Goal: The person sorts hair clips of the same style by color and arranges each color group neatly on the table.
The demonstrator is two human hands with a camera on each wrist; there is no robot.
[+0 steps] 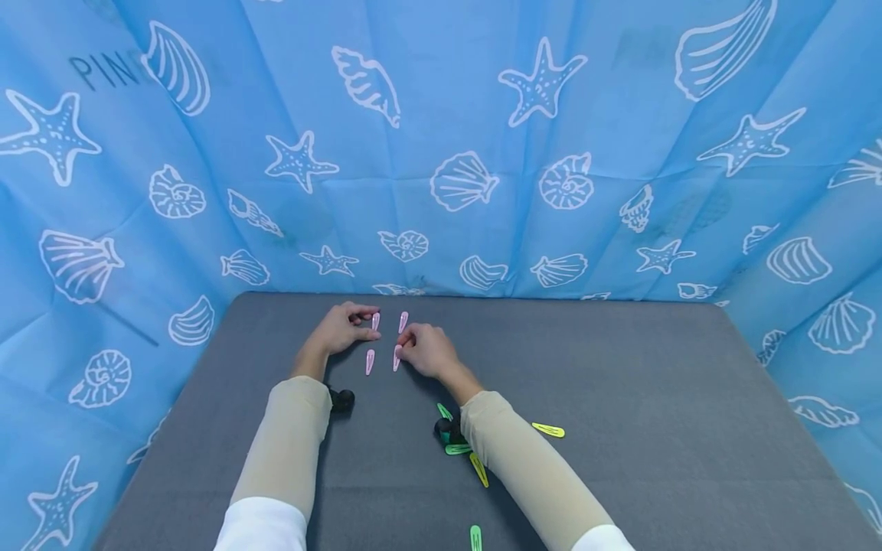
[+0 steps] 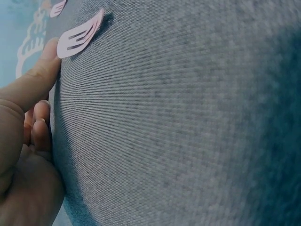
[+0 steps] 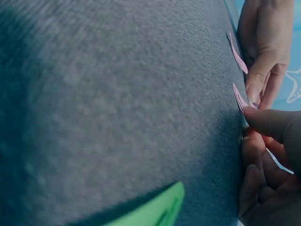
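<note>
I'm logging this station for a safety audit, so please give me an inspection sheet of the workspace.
Surface: grey table, textured.
Job's things: four pink clips, two by two toward the far edge.
Clutter: green clips and yellow clips, loose and nearer the person; some are partly hidden by the right arm and wrist camera.
Left hand: thumb and index finger at the far left pink clip; grip unclear.
Right hand: pinches the near right pink clip.
Cables: nothing seen.
Surroundings: blue curtain with white shells and starfish, behind and at both sides.
</note>
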